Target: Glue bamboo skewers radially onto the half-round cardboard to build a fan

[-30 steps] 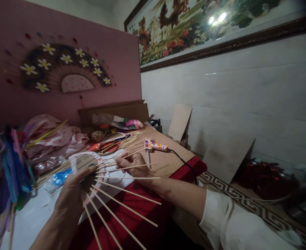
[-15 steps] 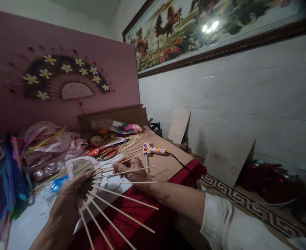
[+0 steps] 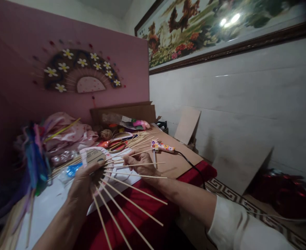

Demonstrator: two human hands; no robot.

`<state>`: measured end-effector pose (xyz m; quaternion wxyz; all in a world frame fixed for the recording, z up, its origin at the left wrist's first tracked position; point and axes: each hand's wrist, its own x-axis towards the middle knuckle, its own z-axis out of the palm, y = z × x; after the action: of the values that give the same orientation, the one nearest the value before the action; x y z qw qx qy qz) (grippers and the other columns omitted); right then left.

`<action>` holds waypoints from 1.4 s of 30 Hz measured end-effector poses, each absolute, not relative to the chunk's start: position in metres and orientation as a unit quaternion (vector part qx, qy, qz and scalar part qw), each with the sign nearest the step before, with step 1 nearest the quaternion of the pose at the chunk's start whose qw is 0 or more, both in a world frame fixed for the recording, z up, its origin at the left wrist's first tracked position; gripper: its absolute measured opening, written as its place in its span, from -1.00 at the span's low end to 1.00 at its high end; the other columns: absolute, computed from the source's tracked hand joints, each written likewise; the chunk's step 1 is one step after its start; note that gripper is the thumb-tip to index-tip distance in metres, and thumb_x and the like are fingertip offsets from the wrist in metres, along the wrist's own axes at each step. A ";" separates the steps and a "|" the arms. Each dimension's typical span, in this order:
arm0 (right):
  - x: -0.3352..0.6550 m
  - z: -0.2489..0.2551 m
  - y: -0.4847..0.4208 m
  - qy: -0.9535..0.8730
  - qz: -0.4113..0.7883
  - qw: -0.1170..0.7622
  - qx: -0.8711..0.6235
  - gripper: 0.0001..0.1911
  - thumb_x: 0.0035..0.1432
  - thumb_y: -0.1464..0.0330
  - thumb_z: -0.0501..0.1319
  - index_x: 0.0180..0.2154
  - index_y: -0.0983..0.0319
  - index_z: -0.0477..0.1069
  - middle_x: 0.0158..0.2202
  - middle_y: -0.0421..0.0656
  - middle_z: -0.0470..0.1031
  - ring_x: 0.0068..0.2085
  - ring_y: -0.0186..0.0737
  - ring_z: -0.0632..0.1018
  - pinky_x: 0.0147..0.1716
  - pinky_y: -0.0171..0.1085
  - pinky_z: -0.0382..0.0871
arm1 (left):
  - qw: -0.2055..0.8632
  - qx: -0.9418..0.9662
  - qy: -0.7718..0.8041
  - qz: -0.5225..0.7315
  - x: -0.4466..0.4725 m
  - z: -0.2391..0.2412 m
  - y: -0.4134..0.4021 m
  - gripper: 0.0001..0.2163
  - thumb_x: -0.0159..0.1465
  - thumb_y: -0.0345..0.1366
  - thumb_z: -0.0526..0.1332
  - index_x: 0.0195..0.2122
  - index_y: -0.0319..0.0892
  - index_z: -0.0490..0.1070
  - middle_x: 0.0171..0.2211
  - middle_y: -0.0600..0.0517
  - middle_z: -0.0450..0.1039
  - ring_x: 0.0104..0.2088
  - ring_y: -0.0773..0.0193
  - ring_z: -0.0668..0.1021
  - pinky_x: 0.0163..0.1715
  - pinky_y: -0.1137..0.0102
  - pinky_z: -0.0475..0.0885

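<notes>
My left hand (image 3: 83, 182) grips a cardboard half-disc (image 3: 93, 155) edged with pale pink fabric, its thumb pressed on the face. Thin wooden sticks (image 3: 137, 189) fan out from the curved piece toward the right and toward me. At the far side of that fan, my right hand (image 3: 142, 162) has its thumb and forefinger closed on one wooden stick (image 3: 144, 151). Just beyond this hand lies a glue gun (image 3: 163, 147) with a colourful spotted pattern, its black cord trailing off the table.
Scissors (image 3: 116, 146), loose sticks (image 3: 134, 140) and a ball of twine (image 3: 106, 134) lie behind the half-disc. Pink cloth (image 3: 68, 130) and colourful ribbons (image 3: 35, 156) are heaped at left. A flower-decorated fan (image 3: 80, 71) hangs on the pink panel (image 3: 132, 66).
The whole scene has shifted right and slightly up in view as the head turned. Both hands keep their holds, with little change between them and the half-disc.
</notes>
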<state>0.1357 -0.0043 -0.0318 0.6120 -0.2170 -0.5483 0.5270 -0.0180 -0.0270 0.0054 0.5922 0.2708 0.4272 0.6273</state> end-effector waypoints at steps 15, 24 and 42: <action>0.134 -0.033 -0.007 -0.552 0.523 0.604 -0.239 -0.78 -0.02 0.23 0.27 -0.51 0.24 0.37 -0.60 -0.26 0.41 -0.65 -0.48 0.28 -0.64 -0.41 0.10 | 0.575 0.273 0.404 0.657 -0.018 0.002 -0.027 -0.84 -0.09 -0.61 0.19 -0.46 -0.32 0.43 -0.59 0.01 0.47 -0.62 0.33 0.50 -0.66 0.52 0.44; 0.133 -0.036 -0.004 -0.550 0.525 0.606 -0.234 -0.76 -0.04 0.20 0.27 -0.49 0.25 0.38 -0.60 -0.26 0.41 -0.65 -0.48 0.27 -0.64 -0.41 0.10 | 0.577 0.270 0.417 0.648 -0.017 0.005 -0.027 -0.84 -0.07 -0.60 0.18 -0.45 -0.30 0.42 -0.59 0.02 0.47 -0.64 0.33 0.51 -0.67 0.50 0.45; 0.134 -0.033 -0.004 -0.544 0.528 0.614 -0.220 -0.75 -0.08 0.19 0.30 -0.50 0.24 0.37 -0.60 -0.27 0.40 -0.65 -0.47 0.27 -0.67 -0.39 0.05 | 0.587 0.252 0.453 0.623 -0.017 0.008 -0.028 -0.82 -0.01 -0.61 0.14 -0.42 -0.27 0.43 -0.62 -0.01 0.47 -0.69 0.27 0.49 -0.74 0.47 0.43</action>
<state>0.1342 -0.0035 -0.0326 0.6144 -0.2202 -0.5438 0.5276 -0.0167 -0.0281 0.0083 0.5866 0.2517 0.4526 0.6227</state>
